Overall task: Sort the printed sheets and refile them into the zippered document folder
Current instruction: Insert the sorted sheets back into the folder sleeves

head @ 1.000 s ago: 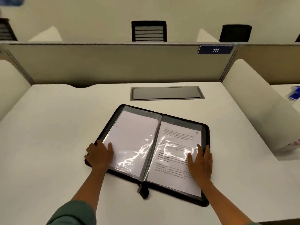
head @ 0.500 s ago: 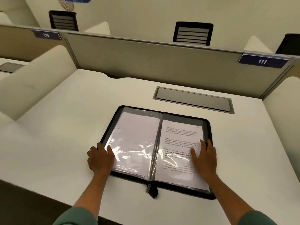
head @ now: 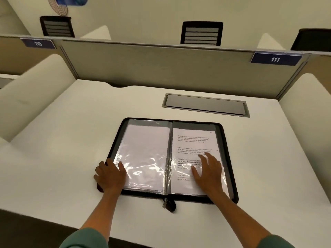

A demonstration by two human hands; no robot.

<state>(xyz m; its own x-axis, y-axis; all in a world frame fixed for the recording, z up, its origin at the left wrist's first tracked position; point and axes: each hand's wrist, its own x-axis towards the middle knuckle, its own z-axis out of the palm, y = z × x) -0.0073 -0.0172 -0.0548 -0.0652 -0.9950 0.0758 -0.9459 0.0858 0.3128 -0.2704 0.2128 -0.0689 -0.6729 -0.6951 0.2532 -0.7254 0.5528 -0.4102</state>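
A black zippered document folder (head: pixel 229 158) lies open on the white desk (head: pixel 71 158). Its left clear sleeve (head: pixel 145 154) shows a blank white sheet. The right sleeve holds a printed sheet (head: pixel 193 140) with several text paragraphs and a handwritten 9 at its top corner. My left hand (head: pixel 110 174) rests on the folder's near left corner, fingers lying over the black edge. My right hand (head: pixel 207 172) lies flat on the printed sheet with fingers spread. The zipper pull (head: pixel 169 204) hangs off the near edge at the spine.
A grey cable hatch (head: pixel 205 105) is set into the desk behind the folder. Beige dividers (head: pixel 161 67) with labels 110 and 111 wall the back; rounded side panels (head: pixel 34 90) stand left and right. Chair backs show beyond. The desk's front edge (head: pixel 53 217) is near.
My right hand has slid leftward from the folder's right edge onto the middle of the printed sheet. The left hand stays on the left corner. The camera view shifted left.
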